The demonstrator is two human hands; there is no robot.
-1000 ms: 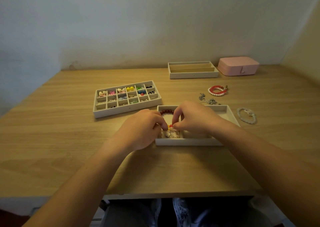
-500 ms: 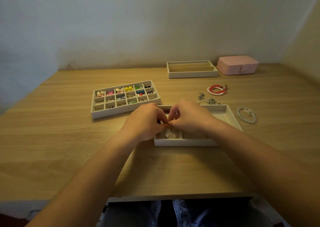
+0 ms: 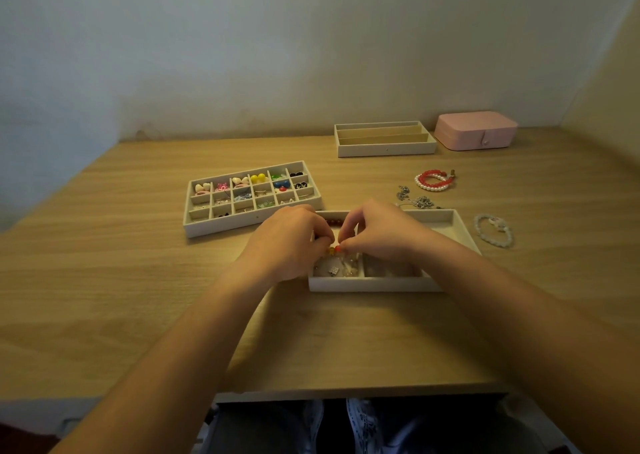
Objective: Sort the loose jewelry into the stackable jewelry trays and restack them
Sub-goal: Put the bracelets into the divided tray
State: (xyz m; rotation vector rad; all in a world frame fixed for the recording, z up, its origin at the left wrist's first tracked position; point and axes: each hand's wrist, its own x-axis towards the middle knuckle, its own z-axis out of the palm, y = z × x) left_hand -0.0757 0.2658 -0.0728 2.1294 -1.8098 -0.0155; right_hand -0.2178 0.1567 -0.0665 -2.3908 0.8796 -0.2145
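My left hand point(image 3: 289, 240) and my right hand point(image 3: 375, 231) meet over the near white tray point(image 3: 374, 284). Together their fingertips pinch a small beaded bracelet point(image 3: 334, 249) with yellow and red beads, just above the tray's left compartment. That compartment holds small silver and clear pieces point(image 3: 341, 269); a dark red bead string point(image 3: 333, 223) shows behind my fingers. Loose on the table to the right lie a red and white pearl bracelet point(image 3: 434, 180), silver chains point(image 3: 415, 200) and a pale bead bracelet point(image 3: 493, 230).
A many-celled white tray point(image 3: 254, 223) with colourful earrings stands left of the near tray. A long-slot tray point(image 3: 386, 148) and a pink jewelry box point(image 3: 476, 130) sit at the back right by the wall. The table's front edge is close to my lap.
Both hands lifted slightly from the tray's left compartment and drew the beaded bracelet up between their fingertips; the view shifted a little.
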